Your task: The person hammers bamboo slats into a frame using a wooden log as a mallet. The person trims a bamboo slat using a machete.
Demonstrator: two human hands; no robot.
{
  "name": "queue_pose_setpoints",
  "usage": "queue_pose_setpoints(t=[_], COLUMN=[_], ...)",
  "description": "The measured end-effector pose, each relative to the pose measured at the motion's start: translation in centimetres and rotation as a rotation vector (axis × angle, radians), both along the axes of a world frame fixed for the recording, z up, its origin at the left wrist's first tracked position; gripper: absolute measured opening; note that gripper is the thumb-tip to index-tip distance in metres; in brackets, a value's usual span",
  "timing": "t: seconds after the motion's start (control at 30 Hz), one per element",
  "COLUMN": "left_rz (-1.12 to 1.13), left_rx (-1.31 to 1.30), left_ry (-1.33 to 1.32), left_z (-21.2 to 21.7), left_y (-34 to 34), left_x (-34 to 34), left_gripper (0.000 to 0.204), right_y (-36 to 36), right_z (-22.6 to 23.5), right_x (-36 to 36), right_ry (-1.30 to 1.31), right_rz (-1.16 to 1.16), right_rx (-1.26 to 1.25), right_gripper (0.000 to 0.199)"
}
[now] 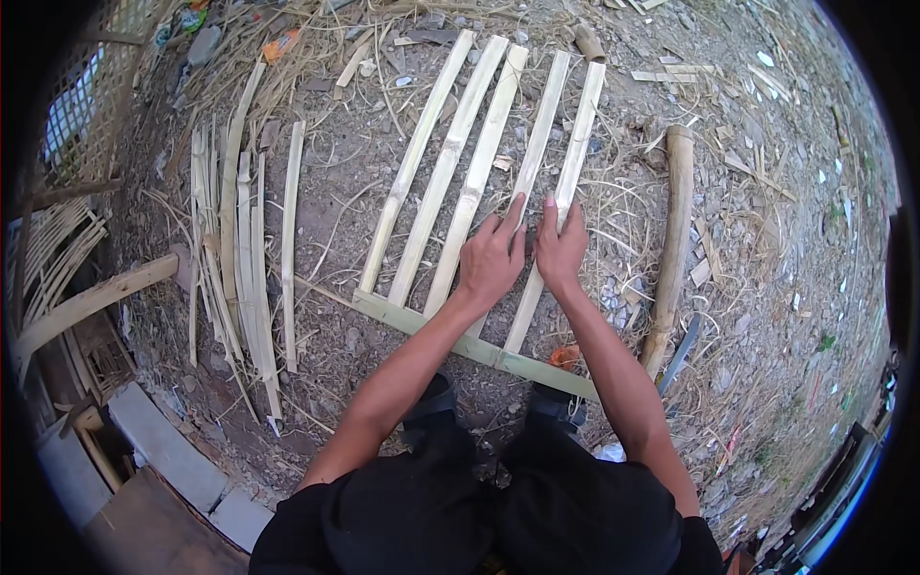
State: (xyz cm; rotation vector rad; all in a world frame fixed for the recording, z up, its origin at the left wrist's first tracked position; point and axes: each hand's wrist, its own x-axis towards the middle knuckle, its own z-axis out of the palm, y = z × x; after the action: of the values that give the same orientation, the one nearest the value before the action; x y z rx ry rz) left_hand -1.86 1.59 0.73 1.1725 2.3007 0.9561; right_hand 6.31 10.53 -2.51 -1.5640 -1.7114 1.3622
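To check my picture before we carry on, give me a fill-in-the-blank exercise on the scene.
The row has ____ strips.
The left hand touches the row's ____ strip from the left.
The row's rightmost strip is under the ____ hand.
The loose strips lie to the row's ____.
Missing: five; fourth; right; left.

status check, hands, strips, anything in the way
Five spaced strips, lower ends near green crosspiece. Left hand on fourth strip from left, right hand on fifth strip. Blade and bamboo pole to the right, apart from strips.
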Motion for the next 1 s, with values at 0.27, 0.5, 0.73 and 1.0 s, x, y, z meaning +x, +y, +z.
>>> queue_pose_setpoints(t=[0.27, 0.5, 0.73, 1.0], left_rz=[0.076, -0.047, -0.071, -0.013], left_rx=[0.046, 0.015, -0.202, -0.001], left_ry=[0.373, 0.602, 0.652, 0.543], left_z=[1.7, -0.1, -1.9, -2.9], left_y=[1.1, 4.8, 7.4, 6.8], left_x=[-4.7, -9.5, -8.3, -8.7], left_gripper=[0.040, 0.043, 0.052, 0.047], right_y=[-0.1, -0.2, -0.1, 0.0], right_z=[0.6, 0.1, 0.0, -0.1], right_x=[-0.1, 0.1, 0.0, 0.1], right_ry=[0.003, 0.057, 0.060, 0.024], right_rz=[0.012, -0.012, -0.010, 0.013], right_rx=[-0.037, -0.013, 0.016, -0.002], right_gripper=[0.031, 0.028, 0.029, 0.029])
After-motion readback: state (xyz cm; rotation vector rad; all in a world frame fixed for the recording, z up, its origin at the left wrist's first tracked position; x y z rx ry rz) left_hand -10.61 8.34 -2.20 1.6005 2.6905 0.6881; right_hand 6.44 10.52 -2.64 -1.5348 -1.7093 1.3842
